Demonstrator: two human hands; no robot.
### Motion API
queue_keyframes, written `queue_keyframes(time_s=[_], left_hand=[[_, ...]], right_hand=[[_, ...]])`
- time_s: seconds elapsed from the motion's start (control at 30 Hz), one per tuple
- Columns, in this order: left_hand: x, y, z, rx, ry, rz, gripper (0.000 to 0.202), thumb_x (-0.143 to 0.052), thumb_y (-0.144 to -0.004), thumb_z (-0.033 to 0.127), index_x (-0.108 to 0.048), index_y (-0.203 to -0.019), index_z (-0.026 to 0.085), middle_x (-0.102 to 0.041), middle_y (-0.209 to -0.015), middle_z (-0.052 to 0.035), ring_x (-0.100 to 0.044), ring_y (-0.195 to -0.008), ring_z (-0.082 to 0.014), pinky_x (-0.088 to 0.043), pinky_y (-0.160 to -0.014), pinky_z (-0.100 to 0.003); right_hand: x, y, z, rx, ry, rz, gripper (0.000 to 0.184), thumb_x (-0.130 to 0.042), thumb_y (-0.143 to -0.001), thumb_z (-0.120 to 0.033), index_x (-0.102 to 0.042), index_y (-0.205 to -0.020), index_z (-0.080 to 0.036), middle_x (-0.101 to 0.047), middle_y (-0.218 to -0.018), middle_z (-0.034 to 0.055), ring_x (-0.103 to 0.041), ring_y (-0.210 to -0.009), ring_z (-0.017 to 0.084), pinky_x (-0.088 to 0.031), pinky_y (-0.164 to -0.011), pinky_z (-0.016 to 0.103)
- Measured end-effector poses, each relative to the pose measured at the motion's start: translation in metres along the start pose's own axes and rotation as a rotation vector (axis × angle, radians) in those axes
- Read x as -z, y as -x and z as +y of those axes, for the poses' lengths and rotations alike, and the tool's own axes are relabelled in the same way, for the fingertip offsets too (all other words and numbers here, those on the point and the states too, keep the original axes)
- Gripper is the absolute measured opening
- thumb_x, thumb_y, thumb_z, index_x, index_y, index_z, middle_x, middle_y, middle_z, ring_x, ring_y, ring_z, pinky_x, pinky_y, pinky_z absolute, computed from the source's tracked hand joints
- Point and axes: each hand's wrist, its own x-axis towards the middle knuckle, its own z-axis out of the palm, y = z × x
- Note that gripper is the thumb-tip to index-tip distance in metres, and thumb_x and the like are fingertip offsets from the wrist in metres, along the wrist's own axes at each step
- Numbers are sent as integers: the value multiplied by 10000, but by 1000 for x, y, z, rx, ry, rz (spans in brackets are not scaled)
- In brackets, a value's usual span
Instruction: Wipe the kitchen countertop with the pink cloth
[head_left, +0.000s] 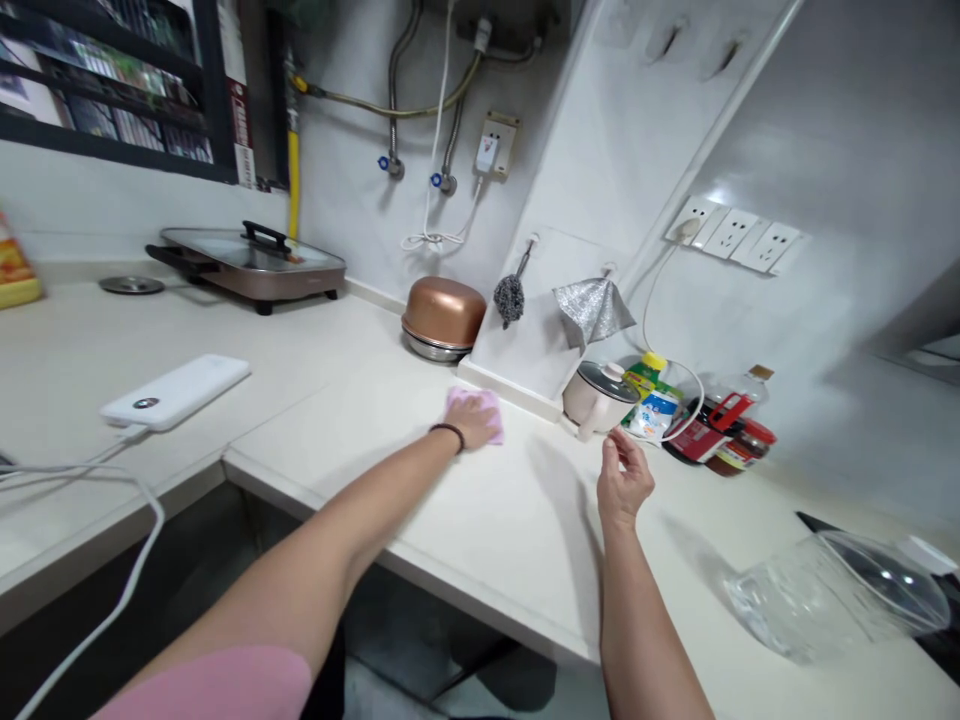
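Note:
My left hand [474,421] lies flat on a pink cloth [488,404], pressing it on the white countertop [465,520] near the back wall. A dark band circles that wrist. My right hand [624,478] hovers above the counter, fingers loosely curled with nothing in them. It is just short of a small cream electric pot [598,397] with a glass lid.
A copper pan upside down over a steel bowl [443,318] stands behind the cloth. Condiment bottles and jars [705,425] line the wall at right. A clear glass bowl [840,596] sits at front right. A white power bank [175,391] with cable lies at left, an electric griddle [251,262] behind it.

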Motion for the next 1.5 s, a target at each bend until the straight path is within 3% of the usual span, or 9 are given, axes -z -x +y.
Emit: queue_keyframes(time_s=[0.23, 0.33, 0.43, 0.6, 0.77, 1.13, 1.23, 1.37, 1.5], left_hand=[[59, 51, -176, 432, -126, 93, 635, -250, -956, 547, -408, -1509, 277, -324, -1608, -136, -281, -1454, -343, -197, -1133, -566], [67, 67, -214, 532, -161, 111, 687, -227, -951, 576, -386, -1533, 246, -303, -1617, -156, -267, -1462, -360, -200, -1138, -564], [67, 73, -223, 553, -177, 125, 693, -223, -950, 565, -378, -1541, 236, -295, -1621, -160, -265, -1463, -371, -193, -1143, -569], [63, 73, -207, 549, -185, 116, 683, -222, -955, 551, -384, -1534, 227, -303, -1611, -178, -284, -1451, -382, -205, -1132, -576], [56, 68, -167, 476, -174, 54, 680, -221, -963, 538, -326, -1558, 225, -257, -1636, -160, -234, -1478, -360, -172, -1150, -570], [-7, 44, 10, -108, 3, -80, 684, -326, -933, 610, -357, -1535, 286, -240, -1653, -98, -160, -1515, -332, -98, -1187, -541], [-20, 42, 44, -284, 27, -97, 703, -327, -926, 642, -366, -1534, 291, -250, -1650, -102, -189, -1508, -335, -110, -1182, -548], [-18, 37, 46, -410, 21, -108, 701, -332, -928, 655, -394, -1526, 294, -276, -1642, -95, -233, -1496, -319, -114, -1185, -529], [-2, 28, 6, -392, 6, -106, 689, -319, -938, 641, -396, -1527, 292, -286, -1641, -83, -234, -1500, -290, -123, -1191, -499]], right_hand=[[-3, 4, 1, -28, -13, -63, 456, -599, -853, -495, -727, -1110, -141, -723, -1002, 126, -676, -886, 226, -542, -821, 379], [-5, 4, 1, -41, -21, -60, 469, -598, -851, -504, -725, -1124, -144, -723, -995, 125, -675, -884, 225, -540, -812, 371], [-7, 5, 0, -41, -36, -74, 471, -610, -842, -505, -727, -1122, -146, -723, -982, 122, -672, -876, 224, -535, -791, 359], [-11, 7, -3, -44, -58, -102, 460, -615, -837, -500, -727, -1117, -152, -720, -983, 117, -665, -872, 219, -528, -769, 346], [-17, 9, -7, -57, -83, -119, 458, -619, -830, -497, -726, -1113, -152, -721, -974, 113, -663, -872, 218, -528, -765, 341], [-15, 14, -7, -111, -68, -150, 523, -606, -826, -544, -727, -1129, -136, -731, -993, 126, -669, -861, 222, -533, -798, 356], [-15, 15, -4, -134, -68, -160, 544, -619, -815, -562, -733, -1124, -129, -735, -990, 130, -671, -859, 227, -534, -807, 367], [-11, 15, -1, -173, -67, -167, 569, -649, -800, -567, -734, -1142, -119, -744, -976, 137, -676, -844, 236, -534, -792, 367], [-7, 13, -2, -170, -50, -183, 581, -653, -800, -577, -737, -1147, -118, -750, -964, 137, -674, -819, 235, -532, -773, 365]])
